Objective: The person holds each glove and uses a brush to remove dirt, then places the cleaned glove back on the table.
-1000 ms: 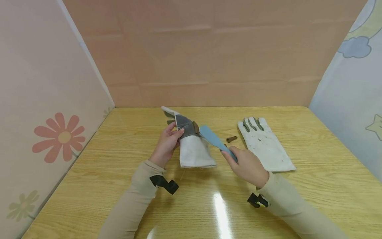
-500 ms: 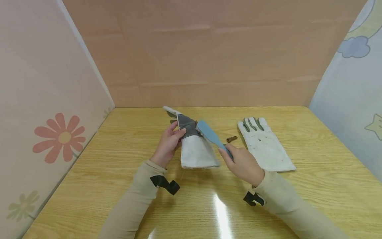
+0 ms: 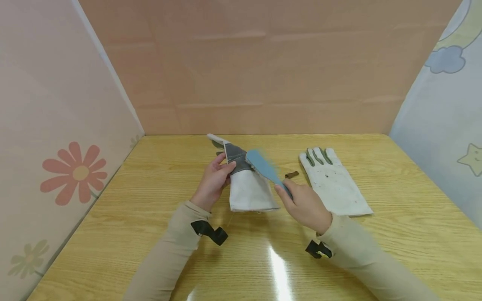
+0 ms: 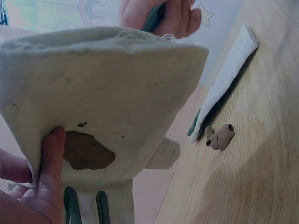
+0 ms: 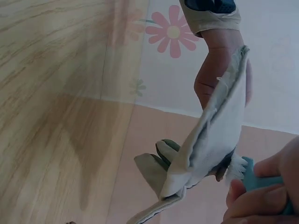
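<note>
My left hand point(image 3: 214, 177) grips a white work glove point(image 3: 248, 194) with a dark grey panel, holding it above the table with its cuff toward me. A flat brown patch point(image 4: 88, 151) clings to the glove's cloth, near my left fingers in the left wrist view. In my right hand point(image 3: 306, 205) is a blue-handled brush point(image 3: 263, 166). Its white bristles point(image 5: 235, 169) meet the glove beside the grey panel, and a bit of brown shows next to them in the right wrist view. The brush head is slightly blurred.
On the wooden table point(image 3: 143, 188), a second white glove point(image 3: 340, 188) with green strips between its fingers lies to the right. Curled brown scraps point(image 4: 220, 136) lie beside it. Printed cloth walls stand at the sides, with a plain orange-brown one behind.
The brush and my right hand have shifted up and left along the glove. A brown piece seen earlier at the brush tip no longer shows in the head view. The glove moved slightly right.
</note>
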`<state>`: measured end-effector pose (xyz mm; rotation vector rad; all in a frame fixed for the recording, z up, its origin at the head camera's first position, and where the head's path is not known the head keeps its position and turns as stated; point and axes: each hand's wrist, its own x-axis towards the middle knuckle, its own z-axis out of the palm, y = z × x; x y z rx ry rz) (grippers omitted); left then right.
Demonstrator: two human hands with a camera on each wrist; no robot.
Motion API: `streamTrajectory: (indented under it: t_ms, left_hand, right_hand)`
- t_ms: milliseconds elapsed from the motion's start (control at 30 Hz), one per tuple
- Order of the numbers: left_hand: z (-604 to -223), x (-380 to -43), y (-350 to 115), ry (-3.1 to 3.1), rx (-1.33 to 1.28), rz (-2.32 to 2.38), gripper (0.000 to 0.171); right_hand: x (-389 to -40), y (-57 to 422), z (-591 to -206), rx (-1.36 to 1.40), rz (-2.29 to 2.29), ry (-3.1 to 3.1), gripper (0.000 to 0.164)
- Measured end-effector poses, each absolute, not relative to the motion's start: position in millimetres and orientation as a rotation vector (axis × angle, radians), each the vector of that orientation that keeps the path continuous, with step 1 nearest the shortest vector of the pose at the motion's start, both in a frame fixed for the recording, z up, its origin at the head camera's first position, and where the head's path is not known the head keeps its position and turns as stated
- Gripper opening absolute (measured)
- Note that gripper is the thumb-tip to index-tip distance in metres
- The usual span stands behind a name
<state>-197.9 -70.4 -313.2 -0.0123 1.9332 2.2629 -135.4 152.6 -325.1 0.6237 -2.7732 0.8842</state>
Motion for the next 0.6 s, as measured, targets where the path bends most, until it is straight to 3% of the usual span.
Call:
streamTrajectory:
  t_ms: [433, 600]
  left_hand:
    - [-314.7, -197.1, -71.4, 1.893, -0.024, 2.299, 0.043]
    - [-314.8, -196.6, -71.1, 1.877, -0.034, 2.323, 0.041]
  right_hand:
    - [-140.9, 155.2, -334.2, 0.502, 0.881, -2.835, 0.034]
    - [-135.5, 149.2, -332.0, 0.585, 0.927, -2.759, 0.029]
